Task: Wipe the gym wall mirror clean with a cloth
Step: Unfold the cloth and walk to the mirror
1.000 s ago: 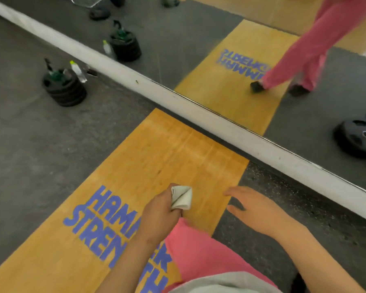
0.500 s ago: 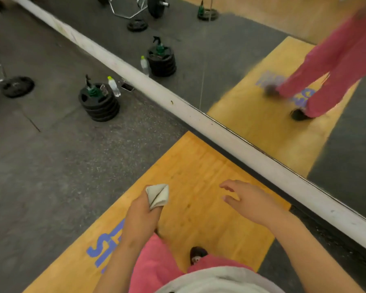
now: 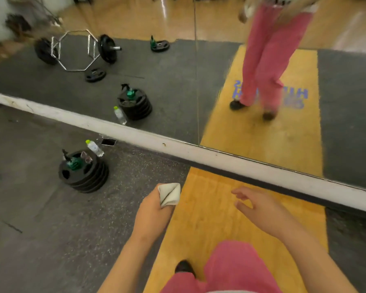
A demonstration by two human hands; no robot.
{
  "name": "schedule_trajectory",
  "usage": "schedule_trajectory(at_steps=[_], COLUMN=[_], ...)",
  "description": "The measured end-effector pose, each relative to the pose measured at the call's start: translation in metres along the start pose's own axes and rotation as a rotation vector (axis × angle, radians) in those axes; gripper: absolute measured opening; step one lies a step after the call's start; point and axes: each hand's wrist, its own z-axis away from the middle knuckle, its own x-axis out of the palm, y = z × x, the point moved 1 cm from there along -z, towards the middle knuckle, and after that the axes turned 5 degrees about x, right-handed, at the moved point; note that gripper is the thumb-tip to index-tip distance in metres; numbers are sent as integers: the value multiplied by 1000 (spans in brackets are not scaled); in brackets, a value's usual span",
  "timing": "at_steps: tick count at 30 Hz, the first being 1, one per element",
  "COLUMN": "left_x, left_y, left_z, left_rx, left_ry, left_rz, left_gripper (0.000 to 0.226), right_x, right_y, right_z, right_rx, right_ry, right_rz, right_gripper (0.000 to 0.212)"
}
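The wall mirror [image 3: 178, 85] fills the upper half of the view, above a white base strip [image 3: 220, 159]. It reflects the gym floor and a person in pink trousers. My left hand [image 3: 152, 212] grips a folded white cloth [image 3: 169, 194], held low over the floor and well short of the glass. My right hand [image 3: 260, 208] hovers beside it with fingers loosely spread, holding nothing.
A stack of black weight plates [image 3: 84, 175] stands on the grey floor at left, with a green spray bottle [image 3: 72, 162] and sunglasses on top. A clear water bottle [image 3: 94, 148] and a phone [image 3: 108, 141] lie beside it. Underfoot is a yellow wooden platform [image 3: 209, 218].
My view has tilted up and I have stepped closer to the mirror, so more glass shows. Both hands keep their pose; the left still grips the cloth.
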Motion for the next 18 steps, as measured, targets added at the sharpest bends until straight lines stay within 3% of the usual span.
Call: schedule_trajectory(at_steps=[12,18], left_x=[30,45], left_y=[91,155], left_z=[-196,-259], left_rx=[263,200], left_ry=[-109,-168], left_rz=[163,370], left_gripper=[33,48], right_x=[-79,-136], right_y=[-36,-74], right_z=[-116,-178], right_rx=[78,9], right_ry=[277,289], right_rz=[-50,-562], right_gripper=[47,60])
